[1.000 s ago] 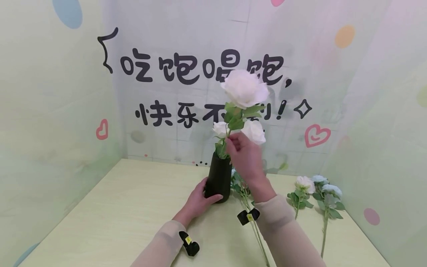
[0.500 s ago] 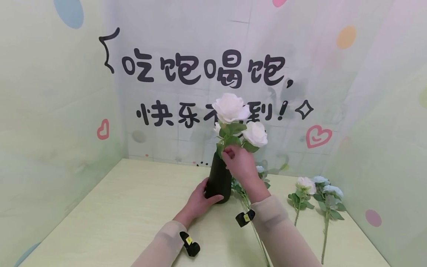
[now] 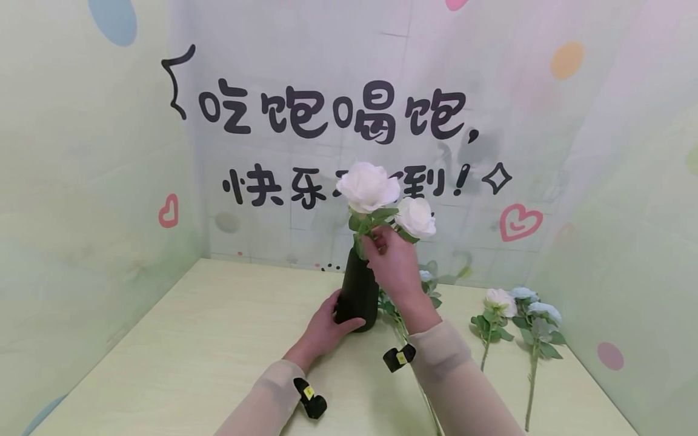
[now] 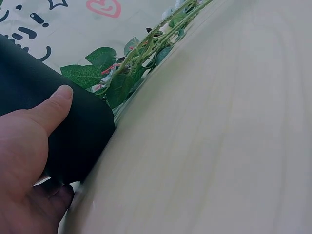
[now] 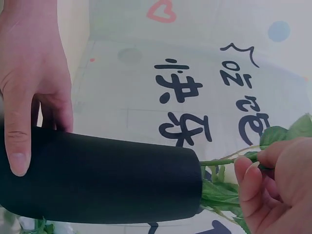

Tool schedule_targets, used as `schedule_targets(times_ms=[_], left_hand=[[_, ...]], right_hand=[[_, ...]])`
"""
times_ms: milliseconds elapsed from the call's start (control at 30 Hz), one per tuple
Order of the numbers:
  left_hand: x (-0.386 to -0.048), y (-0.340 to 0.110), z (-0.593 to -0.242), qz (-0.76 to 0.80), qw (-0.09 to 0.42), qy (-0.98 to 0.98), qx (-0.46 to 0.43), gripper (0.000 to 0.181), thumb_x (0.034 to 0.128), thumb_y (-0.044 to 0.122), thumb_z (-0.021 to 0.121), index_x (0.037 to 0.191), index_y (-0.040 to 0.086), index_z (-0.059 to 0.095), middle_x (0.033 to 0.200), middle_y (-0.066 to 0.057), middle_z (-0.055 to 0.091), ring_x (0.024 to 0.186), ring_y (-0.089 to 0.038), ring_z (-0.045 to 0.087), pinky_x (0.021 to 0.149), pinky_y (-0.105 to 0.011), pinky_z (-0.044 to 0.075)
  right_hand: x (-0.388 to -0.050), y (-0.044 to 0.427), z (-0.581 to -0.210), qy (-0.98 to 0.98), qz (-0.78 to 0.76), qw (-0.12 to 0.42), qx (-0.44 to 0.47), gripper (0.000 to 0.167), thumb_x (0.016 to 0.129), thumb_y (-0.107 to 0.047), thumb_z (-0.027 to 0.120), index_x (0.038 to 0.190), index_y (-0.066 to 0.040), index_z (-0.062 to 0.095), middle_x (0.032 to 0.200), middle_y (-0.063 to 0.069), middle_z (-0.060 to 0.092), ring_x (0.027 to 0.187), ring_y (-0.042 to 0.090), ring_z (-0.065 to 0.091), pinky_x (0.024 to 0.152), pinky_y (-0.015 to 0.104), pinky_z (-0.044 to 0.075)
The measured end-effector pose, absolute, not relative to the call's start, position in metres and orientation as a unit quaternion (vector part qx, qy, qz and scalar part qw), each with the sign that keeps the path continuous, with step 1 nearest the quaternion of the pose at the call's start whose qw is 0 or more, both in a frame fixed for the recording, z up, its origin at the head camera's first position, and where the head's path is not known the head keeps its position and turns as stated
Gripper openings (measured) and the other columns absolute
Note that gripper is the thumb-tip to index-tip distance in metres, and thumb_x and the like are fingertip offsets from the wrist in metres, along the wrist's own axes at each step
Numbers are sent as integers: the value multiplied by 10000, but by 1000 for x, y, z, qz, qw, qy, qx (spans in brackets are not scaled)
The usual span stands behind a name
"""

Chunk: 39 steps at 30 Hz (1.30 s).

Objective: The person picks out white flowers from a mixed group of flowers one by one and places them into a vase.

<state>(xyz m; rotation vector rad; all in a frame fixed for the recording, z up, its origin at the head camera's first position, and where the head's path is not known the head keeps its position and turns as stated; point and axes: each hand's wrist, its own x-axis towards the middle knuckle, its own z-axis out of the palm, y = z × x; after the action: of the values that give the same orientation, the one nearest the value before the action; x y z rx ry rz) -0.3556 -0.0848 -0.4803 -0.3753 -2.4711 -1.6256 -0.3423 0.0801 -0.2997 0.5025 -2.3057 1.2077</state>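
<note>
Apparent insertion step: my left hand [image 3: 322,330] clasps the black vase [image 3: 357,293] at its eight o'clock; my right hand [image 3: 395,263], fingers [image 5: 249,187] together, pinches a green stem [image 5: 217,163] at one o'clock, the next move likely needing gentle lowering.

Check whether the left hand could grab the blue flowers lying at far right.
Probably not: the left hand holds the black vase, and the right forearm is between it and the blue flowers.
</note>
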Motion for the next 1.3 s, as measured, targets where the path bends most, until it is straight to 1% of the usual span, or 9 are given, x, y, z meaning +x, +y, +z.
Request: schedule_targets(times_ms=[200,333,467,633,767,967,1100,1200,1300], left_hand=[[-355,-85,-482,-548,84,-822,-126,893,967,427,855,1643,25,433,1604,-262,540,1485,-460,540,1217,-652,458],[-358,-86,-489,-532,110,-828,-139,943,968,553,815,1636,6,435,1567,-303,553,1443,-484,569,1168,-643,502],[-363,-86,-496,-520,124,-832,-146,986,960,642,781,1635,9,441,1544,-314,566,1414,-486,587,1138,-628,526],[-365,-86,-496,-532,113,-829,-133,1003,935,614,822,1640,12,438,1572,-316,545,1448,-507,554,1174,-670,483],[-367,-87,-499,-507,125,-842,-135,1010,949,651,788,1648,19,425,1567,-295,558,1423,-488,585,1137,-622,530],[-360,-86,-489,-529,110,-832,-125,928,966,492,837,1639,-2,431,1584,-308,539,1462,-478,562,1182,-628,501],[-373,-87,-504,-528,115,-832,-121,947,940,523,855,1640,34,447,1579,-267,562,1447,-454,583,1155,-616,527],[-372,-88,-503,-528,113,-832,-128,960,943,554,842,1643,33,443,1577,-272,562,1443,-464,581,1154,-636,519],[-357,-87,-486,-531,103,-830,-134,931,974,523,819,1642,6,429,1581,-303,543,1455,-481,563,1178,-652,493]], right_hand=[[-346,78,-306,-869,388,248,179,183,1073,-222,709,1157,-67,758,844,78,780,586,174,725,617,361,605],[-350,75,-312,-888,347,243,180,189,1073,-233,707,1177,-89,771,772,39,724,630,163,682,626,359,566],[-351,73,-314,-898,321,245,173,190,1078,-251,704,1182,-111,781,788,35,721,697,208,684,644,381,557],[-351,72,-314,-910,289,240,175,215,1094,-293,686,1199,-146,802,890,50,800,777,257,736,703,453,592],[-350,72,-316,-914,284,230,177,249,1087,-293,691,1250,-142,805,888,63,789,790,265,728,718,468,597],[-348,76,-319,-907,299,224,193,298,1065,-268,709,1289,-87,786,742,32,680,666,194,628,633,386,542],[-343,80,-319,-901,324,215,189,330,1060,-280,714,1309,-72,773,673,-5,612,594,150,565,583,328,481],[-337,84,-318,-894,345,217,184,321,1050,-285,723,1294,-84,778,664,-18,591,584,142,552,573,312,466],[-331,89,-317,-884,360,231,189,283,1039,-265,733,1255,-91,789,663,-21,587,588,133,548,574,303,468]])
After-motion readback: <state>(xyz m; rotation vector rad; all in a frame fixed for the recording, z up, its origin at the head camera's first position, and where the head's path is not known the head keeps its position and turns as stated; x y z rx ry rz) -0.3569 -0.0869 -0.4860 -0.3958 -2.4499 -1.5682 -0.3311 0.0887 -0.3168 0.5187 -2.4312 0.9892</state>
